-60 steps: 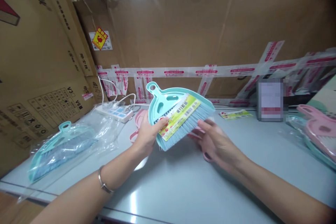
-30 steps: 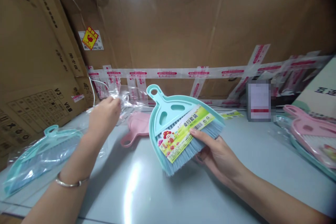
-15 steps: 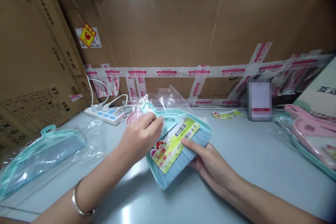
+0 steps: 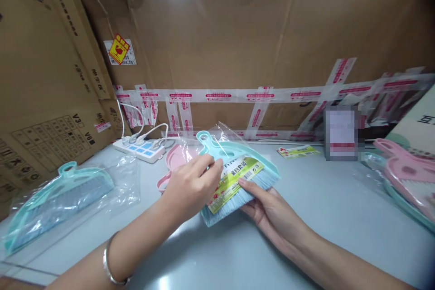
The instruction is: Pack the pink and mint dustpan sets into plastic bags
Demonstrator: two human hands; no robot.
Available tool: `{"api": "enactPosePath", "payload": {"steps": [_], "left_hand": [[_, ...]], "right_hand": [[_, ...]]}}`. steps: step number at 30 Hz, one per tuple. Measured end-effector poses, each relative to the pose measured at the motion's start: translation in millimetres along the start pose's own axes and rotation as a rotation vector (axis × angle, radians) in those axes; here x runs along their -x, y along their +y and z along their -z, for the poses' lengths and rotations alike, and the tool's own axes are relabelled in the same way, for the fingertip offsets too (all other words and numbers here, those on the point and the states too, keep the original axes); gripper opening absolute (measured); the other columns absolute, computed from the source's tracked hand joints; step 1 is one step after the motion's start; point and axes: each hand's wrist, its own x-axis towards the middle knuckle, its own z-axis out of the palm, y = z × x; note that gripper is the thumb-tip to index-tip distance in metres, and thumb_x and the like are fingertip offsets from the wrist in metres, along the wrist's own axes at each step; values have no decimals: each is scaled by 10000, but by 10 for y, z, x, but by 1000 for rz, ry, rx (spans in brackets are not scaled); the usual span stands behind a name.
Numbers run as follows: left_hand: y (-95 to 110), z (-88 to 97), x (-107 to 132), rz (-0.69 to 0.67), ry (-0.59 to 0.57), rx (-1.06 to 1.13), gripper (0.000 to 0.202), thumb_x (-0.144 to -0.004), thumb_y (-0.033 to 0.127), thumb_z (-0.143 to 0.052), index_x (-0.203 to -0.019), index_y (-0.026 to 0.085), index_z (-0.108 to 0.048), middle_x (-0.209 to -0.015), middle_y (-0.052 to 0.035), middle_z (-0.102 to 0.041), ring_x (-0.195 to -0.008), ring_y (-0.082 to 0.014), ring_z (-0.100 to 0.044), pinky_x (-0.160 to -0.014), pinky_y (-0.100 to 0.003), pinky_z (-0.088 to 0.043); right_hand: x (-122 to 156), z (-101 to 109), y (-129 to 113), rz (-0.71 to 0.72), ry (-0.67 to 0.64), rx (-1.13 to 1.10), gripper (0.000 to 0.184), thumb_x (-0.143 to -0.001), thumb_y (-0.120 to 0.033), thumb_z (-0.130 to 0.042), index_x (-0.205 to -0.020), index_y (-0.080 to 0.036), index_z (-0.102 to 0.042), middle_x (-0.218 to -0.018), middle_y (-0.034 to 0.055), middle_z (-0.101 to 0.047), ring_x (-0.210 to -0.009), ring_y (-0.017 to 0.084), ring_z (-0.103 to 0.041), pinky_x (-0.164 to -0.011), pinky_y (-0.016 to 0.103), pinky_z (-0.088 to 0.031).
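A teal mini dustpan-and-brush set [image 4: 238, 172] with a green and yellow label is held over the grey table [image 4: 306, 199]. My right hand [image 4: 268, 208] grips it from below at the bristle end, thumb on the label. My left hand [image 4: 192, 186] is closed on a clear plastic bag [image 4: 217, 138] whose mouth lies over the set's handle end. A pink dustpan [image 4: 176, 158] lies just behind my left hand.
A bagged teal set [image 4: 57, 199] lies at the left. A white power strip [image 4: 139, 147] with cables sits by the cardboard wall [image 4: 238, 41]. Pink and teal sets [image 4: 404, 181] are stacked at the right. A loose label [image 4: 297, 151] lies farther back.
My left hand let go of the set, reached left for a clear bag and brought it back over the handle end. My right hand took over holding the set and lowered it.
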Motion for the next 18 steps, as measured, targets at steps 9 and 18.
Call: {"api": "enactPosePath", "payload": {"steps": [9,18], "left_hand": [[-27,16,5,41,3,34,181,-857,91,-452,-868,139,-626,-663,-20,-613,-561,-107,-532,-490,-226,-381],[-18,51,18,-247,-106,72,145,-883,112,-447,-921,127,-587,-661,-2,-581,-538,-102,-496,-398,-239,-306]], "right_hand": [[21,-33,-11,-62,-61,-18,565,-608,-102,-752,-1140,-186,-579,-941,49,-698,-800,174,-665,-627,211,-566],[-3,-6,43,30,64,-105,462,-690,-171,-735,-1118,-188,-563,-1006,56,-690,-813,179,-672,-641,250,-587]]}}
